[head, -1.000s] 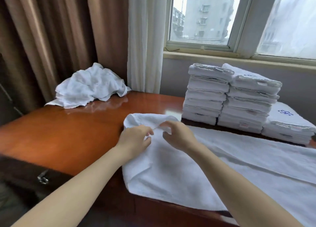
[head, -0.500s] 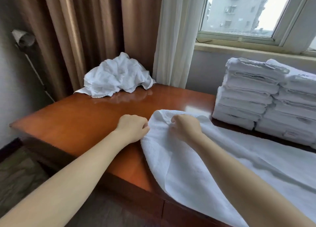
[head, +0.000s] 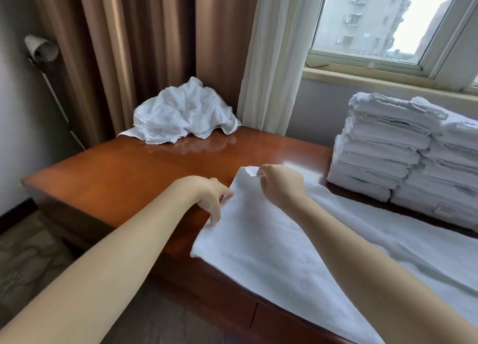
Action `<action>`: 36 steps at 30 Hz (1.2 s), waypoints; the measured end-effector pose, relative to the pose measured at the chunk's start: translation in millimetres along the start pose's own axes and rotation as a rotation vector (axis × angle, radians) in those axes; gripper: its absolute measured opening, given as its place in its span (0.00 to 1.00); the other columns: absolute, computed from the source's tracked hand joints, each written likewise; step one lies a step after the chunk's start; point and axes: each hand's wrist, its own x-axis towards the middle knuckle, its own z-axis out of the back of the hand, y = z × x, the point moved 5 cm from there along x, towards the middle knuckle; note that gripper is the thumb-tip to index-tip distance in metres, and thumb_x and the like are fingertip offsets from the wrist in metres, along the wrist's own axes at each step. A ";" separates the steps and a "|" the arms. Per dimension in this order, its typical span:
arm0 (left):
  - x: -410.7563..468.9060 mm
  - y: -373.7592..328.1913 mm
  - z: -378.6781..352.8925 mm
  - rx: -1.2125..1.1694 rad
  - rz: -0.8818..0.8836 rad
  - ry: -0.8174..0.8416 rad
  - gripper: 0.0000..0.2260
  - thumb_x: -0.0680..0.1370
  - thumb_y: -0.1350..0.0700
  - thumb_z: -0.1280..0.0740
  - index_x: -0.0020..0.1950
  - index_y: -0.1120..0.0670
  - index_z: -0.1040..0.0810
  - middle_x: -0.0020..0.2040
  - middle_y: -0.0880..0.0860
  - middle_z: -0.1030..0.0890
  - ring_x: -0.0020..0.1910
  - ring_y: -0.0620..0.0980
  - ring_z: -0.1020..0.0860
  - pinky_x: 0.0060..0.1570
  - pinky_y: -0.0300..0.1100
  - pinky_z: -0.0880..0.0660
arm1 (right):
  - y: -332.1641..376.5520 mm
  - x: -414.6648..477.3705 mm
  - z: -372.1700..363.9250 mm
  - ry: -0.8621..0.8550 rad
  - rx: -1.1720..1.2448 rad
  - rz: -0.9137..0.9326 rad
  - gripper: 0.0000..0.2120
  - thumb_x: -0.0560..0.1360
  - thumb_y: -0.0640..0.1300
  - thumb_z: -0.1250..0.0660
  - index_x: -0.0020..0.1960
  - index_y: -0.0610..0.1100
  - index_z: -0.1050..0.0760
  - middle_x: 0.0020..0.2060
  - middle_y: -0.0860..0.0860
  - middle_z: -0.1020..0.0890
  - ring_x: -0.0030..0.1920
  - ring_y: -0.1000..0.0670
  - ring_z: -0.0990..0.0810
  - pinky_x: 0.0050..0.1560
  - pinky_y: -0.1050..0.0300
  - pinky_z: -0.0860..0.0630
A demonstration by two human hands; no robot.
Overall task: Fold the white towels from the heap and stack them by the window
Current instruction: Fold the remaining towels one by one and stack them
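Two hands: both at the left end of the spread towel point(head: 271, 253), side by side and close together.
Right hand point(head: 280, 185): fingers curled, pinching the towel's far left corner, which is raised a little off the wood.
Left hand point(head: 207, 196): fingers bent down onto the towel's left edge with the thumb at the hem; I cannot tell whether it pinches or only rests there.
Towel's place: flat on the right part of the wooden table point(head: 129, 178), nearest the person.
Long axis: runs from the held short end away to the right and out of sight, roughly along the table's front.
Edges: the short left end slants across the wood, and the near long edge hangs over the table's front lip.
Open room: bare polished wood lies left of the towel, reaching back to the heap point(head: 186, 113).
Heap: crumpled white towels at the far left corner, against the brown curtains point(head: 129, 46).
Stacks: folded towels point(head: 382, 147) in piles under the window point(head: 375, 20), just beyond the towel's far edge.
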 end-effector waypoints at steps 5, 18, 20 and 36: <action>3.6 0.7 -5.0 -0.138 0.005 -0.187 0.30 0.76 0.53 0.33 0.77 0.41 0.38 0.71 0.53 0.32 0.71 0.57 0.37 0.65 0.51 0.30 | 18.8 1.6 11.1 0.035 0.205 -0.062 0.13 0.78 0.43 0.42 0.54 0.49 0.21 0.47 0.51 0.16 0.48 0.46 0.19 0.37 0.56 0.31; 15.8 14.2 -6.0 -0.982 0.060 -0.571 0.20 0.82 0.44 0.42 0.42 0.57 0.21 0.39 0.55 0.23 0.41 0.54 0.25 0.41 0.44 0.32 | 31.3 -27.9 -4.4 0.280 0.744 -0.093 0.11 0.77 0.42 0.37 0.59 0.48 0.22 0.40 0.53 0.14 0.43 0.52 0.15 0.49 0.49 0.19; 20.3 12.8 -6.4 -0.914 0.038 -0.622 0.19 0.80 0.49 0.36 0.31 0.51 0.35 0.30 0.49 0.35 0.31 0.51 0.35 0.34 0.43 0.40 | 16.3 -35.0 -0.2 0.222 0.634 -0.095 0.12 0.76 0.43 0.36 0.58 0.52 0.22 0.42 0.56 0.15 0.47 0.53 0.17 0.52 0.49 0.20; 17.1 -20.0 -12.2 -0.610 0.076 -0.705 0.27 0.78 0.65 0.45 0.76 0.49 0.32 0.76 0.52 0.34 0.68 0.56 0.28 0.64 0.49 0.28 | -23.2 -73.8 12.7 0.323 -0.203 0.165 0.23 0.69 0.34 0.34 0.63 0.47 0.28 0.57 0.50 0.24 0.52 0.43 0.22 0.34 0.57 0.34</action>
